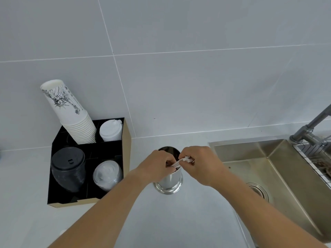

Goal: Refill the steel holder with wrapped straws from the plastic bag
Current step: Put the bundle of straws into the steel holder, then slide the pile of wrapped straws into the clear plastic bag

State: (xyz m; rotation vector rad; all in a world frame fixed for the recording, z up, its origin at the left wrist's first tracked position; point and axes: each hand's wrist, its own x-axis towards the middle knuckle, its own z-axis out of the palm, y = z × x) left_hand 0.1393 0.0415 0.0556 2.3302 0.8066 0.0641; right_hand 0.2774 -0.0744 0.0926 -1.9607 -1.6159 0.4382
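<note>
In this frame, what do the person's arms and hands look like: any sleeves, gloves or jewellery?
Both forearms are bare all the way to the frame's bottom edge, with no sleeves in view. The left hand and right hand wear no gloves, and no watch, ring or bracelet shows.

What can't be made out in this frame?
Head view:
- Inside of the holder: covered by the left hand and right hand, so its fill is unknown.
- Straws: mostly hidden by fingers; count unclear.
- Plastic bag: not in view.
- Faucet and rack: cut off by the right edge.
</note>
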